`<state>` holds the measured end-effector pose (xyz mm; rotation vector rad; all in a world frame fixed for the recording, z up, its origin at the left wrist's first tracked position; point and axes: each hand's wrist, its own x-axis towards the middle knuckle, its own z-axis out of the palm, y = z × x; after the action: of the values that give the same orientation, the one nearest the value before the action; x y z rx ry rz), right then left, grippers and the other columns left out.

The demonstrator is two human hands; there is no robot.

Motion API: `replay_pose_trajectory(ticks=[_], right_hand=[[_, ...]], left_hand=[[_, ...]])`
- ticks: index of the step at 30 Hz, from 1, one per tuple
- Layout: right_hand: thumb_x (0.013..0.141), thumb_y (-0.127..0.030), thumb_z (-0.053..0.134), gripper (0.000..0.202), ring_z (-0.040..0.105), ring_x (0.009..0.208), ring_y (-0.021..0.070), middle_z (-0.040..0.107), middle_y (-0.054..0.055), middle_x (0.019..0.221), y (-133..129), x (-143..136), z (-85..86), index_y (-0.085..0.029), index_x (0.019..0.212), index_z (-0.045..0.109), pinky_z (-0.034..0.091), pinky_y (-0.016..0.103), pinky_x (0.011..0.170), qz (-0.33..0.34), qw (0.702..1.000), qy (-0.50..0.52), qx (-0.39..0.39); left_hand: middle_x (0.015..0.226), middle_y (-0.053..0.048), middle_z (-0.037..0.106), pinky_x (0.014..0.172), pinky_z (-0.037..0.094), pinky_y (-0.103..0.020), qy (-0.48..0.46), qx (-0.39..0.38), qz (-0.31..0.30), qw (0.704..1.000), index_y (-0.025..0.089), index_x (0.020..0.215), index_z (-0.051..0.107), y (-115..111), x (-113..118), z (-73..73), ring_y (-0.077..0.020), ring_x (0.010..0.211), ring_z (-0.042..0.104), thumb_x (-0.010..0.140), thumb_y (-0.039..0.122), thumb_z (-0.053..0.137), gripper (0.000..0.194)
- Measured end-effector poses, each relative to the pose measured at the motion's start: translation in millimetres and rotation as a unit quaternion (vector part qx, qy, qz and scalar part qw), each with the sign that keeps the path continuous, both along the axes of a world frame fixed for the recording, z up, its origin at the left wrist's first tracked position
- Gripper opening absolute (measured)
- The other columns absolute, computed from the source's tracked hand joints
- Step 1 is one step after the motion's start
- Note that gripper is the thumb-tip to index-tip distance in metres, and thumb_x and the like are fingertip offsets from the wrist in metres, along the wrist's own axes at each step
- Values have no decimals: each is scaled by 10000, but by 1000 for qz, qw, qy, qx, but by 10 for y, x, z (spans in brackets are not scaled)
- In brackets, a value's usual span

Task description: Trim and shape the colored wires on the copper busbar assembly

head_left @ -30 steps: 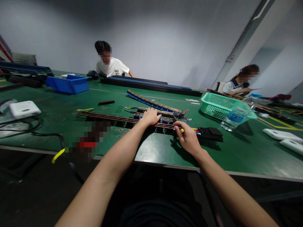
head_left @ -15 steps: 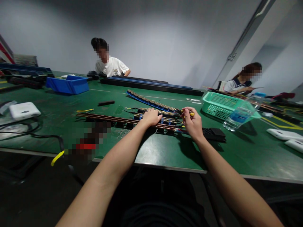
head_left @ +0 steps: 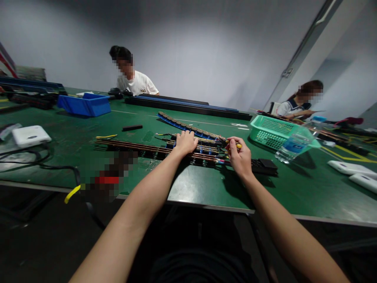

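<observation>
My left hand point(head_left: 185, 142) lies palm down over a set of long dark strips point(head_left: 141, 148) with copper-coloured rods and blue clips. Its fingers are stretched out and a little apart, pressing on the strips. My right hand point(head_left: 240, 159) is closed around a small yellow-handled hand tool point(head_left: 238, 146) at the strips' right end, where short coloured wires point(head_left: 220, 161) stick out. The tool's tip points left and is too small to make out. Just beyond my hands lies a slanted blue-edged strip point(head_left: 185, 126). A black block point(head_left: 264, 166) is at the right end.
A green basket point(head_left: 265, 131) and a water bottle point(head_left: 290, 147) stand at the right. At the left are a blue bin point(head_left: 92, 105), a white box point(head_left: 31, 135) and black cables point(head_left: 59, 169). Long black profiles point(head_left: 188, 107) lie farther back. Two people sit across the table.
My left hand has shifted slightly left and away from me along the strips. My right hand keeps its hold on the tool at nearly the same spot. The view has shifted slightly.
</observation>
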<state>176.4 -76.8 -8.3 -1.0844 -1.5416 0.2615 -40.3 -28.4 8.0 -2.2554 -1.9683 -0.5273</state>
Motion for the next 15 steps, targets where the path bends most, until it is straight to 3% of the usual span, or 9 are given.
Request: replay_pose_trajectory(ticks=[5, 9, 15], right_hand=[[969, -550, 525, 390, 625, 648, 166, 697, 35, 804, -104, -62, 37, -200, 1049, 678, 474, 288, 634, -28, 999, -14, 3], [957, -566, 527, 412, 622, 634, 167, 696, 36, 804, -117, -62, 80, -194, 1046, 679, 478, 293, 632, -23, 1000, 3, -9], [924, -607, 593, 423, 593, 621, 159, 667, 27, 766, -338, -57, 86, -206, 1024, 685, 457, 263, 542, -13, 995, 100, -25]], left_hand=[[1398, -182, 613, 1078, 416, -484, -25, 24, 85, 996, 144, 1309, 638, 72, -179, 54, -337, 1307, 518, 1020, 317, 435, 393], [1400, -191, 612, 1074, 415, -498, -48, 10, 123, 991, 155, 1313, 641, 132, -296, 13, -354, 1317, 513, 1028, 348, 422, 408], [1394, -156, 627, 1075, 428, -446, -36, 17, 10, 999, 144, 1336, 629, 76, -103, -3, -317, 1298, 533, 1063, 399, 386, 446]])
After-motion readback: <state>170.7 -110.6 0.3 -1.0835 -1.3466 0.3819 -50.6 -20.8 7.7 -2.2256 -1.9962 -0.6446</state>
